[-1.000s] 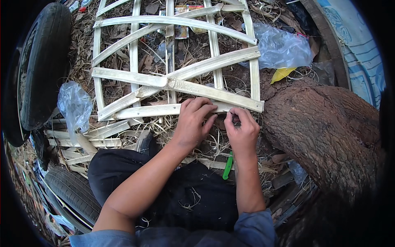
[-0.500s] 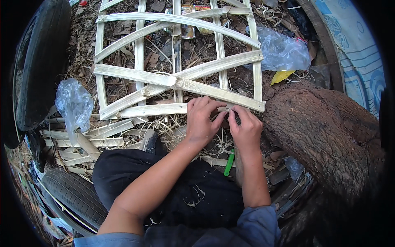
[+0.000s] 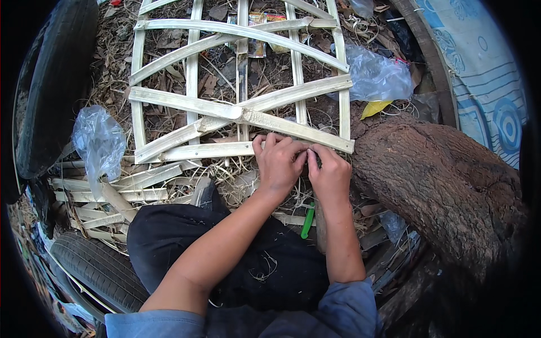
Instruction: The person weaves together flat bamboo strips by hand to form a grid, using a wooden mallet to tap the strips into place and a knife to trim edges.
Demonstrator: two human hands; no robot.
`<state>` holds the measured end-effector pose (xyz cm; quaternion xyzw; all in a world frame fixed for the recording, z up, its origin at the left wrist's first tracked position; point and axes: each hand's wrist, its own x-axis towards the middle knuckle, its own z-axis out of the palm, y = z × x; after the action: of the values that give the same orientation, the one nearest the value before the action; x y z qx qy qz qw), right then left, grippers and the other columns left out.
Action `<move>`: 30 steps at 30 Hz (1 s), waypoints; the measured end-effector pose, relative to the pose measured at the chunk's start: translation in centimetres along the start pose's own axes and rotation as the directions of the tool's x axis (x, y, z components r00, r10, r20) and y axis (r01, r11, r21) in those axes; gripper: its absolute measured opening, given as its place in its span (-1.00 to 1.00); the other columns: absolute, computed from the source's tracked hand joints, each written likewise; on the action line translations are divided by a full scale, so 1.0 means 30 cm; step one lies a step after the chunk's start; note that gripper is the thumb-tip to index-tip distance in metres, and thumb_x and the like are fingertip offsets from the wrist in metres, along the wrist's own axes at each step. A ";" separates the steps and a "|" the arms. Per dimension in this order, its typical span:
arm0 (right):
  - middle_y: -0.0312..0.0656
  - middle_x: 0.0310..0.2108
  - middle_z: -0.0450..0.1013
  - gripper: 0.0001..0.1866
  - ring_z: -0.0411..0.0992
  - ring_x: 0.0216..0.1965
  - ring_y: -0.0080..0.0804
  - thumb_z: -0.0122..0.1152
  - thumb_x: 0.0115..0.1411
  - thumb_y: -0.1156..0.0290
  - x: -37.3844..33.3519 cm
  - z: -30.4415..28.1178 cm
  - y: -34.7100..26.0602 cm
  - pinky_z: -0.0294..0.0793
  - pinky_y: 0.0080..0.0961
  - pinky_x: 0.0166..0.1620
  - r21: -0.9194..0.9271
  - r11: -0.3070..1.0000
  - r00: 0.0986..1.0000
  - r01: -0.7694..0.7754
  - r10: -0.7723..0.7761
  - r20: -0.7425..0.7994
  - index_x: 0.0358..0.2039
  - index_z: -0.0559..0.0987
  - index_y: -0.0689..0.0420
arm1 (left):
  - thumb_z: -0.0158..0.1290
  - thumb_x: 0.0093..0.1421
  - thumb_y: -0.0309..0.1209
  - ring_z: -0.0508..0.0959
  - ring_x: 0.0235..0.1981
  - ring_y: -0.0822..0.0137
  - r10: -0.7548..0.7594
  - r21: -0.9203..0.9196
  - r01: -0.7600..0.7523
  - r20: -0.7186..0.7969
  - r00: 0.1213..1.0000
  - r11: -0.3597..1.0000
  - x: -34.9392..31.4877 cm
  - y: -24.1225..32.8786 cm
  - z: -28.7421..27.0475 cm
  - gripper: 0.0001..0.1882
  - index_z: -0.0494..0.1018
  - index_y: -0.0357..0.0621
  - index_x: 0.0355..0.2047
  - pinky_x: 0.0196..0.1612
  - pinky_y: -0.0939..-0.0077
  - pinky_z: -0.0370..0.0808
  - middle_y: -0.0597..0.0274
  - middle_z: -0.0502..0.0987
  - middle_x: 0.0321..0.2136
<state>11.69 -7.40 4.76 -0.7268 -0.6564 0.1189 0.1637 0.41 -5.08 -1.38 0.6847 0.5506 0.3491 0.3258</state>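
Note:
A lattice of pale bamboo strips (image 3: 189, 107) lies on the ground in front of me, its strips crossing and fixed with small nails. Along its near edge runs a bottom strip (image 3: 220, 149), and my left hand (image 3: 280, 163) is closed round its right part. Close beside it, my right hand (image 3: 328, 170) is closed in a pinch at the same strip, thumb and forefinger together. Whatever lies between those fingertips is hidden. A green-handled tool (image 3: 307, 221) rests below the right hand, near my leg.
A thick tree trunk (image 3: 434, 180) rises close on the right. Tyres (image 3: 59, 84) stand at the left, with a clear plastic bag (image 3: 100, 141) and loose bamboo strips (image 3: 141, 195) nearby. Another plastic bag (image 3: 378, 73) and a yellow leaf (image 3: 374, 108) lie by the lattice's right side.
The right hand has moved slightly left, nearer the left hand. Its fingertips have closed over the small thing that showed between them. The lattice's right side has shifted slightly left in view.

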 end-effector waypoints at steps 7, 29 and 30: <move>-0.10 -0.36 0.57 -0.88 0.58 -0.39 -0.34 0.27 0.15 0.54 -0.017 0.033 0.031 0.56 -0.49 -0.34 0.471 0.862 0.974 -0.189 0.227 -0.025 -0.30 0.64 0.29 | 0.30 -0.08 -0.34 0.44 -0.29 0.29 0.007 0.005 -0.007 -0.007 1.000 1.000 0.003 0.005 0.007 -0.89 0.64 0.09 -0.47 -0.02 0.21 0.13 0.41 0.46 -0.60; -0.16 -0.29 0.57 -0.89 0.50 -0.28 -0.58 0.28 0.15 0.64 -0.061 0.100 0.054 0.52 -0.65 -0.19 0.792 0.532 0.881 -0.300 0.472 0.016 -0.29 0.64 0.39 | 0.30 -0.03 -0.30 0.45 -0.24 0.27 -0.020 0.045 0.016 0.083 0.996 0.999 0.009 0.012 -0.012 -0.83 0.69 0.12 -0.36 0.02 0.21 0.12 0.39 0.50 -0.53; -0.16 -0.29 0.58 -0.89 0.51 -0.28 -0.58 0.28 0.15 0.64 -0.060 0.091 0.061 0.52 -0.65 -0.18 0.793 0.525 0.883 -0.309 0.469 0.033 -0.29 0.64 0.39 | 0.30 -0.03 -0.30 0.44 -0.24 0.27 -0.018 0.029 0.015 0.078 0.997 0.999 0.007 0.016 -0.007 -0.83 0.69 0.12 -0.36 0.02 0.20 0.12 0.39 0.50 -0.51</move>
<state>12.11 -9.13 1.44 -0.7181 -0.3404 0.3570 0.4910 0.52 -4.94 -0.85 0.6978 0.5479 0.3116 0.3403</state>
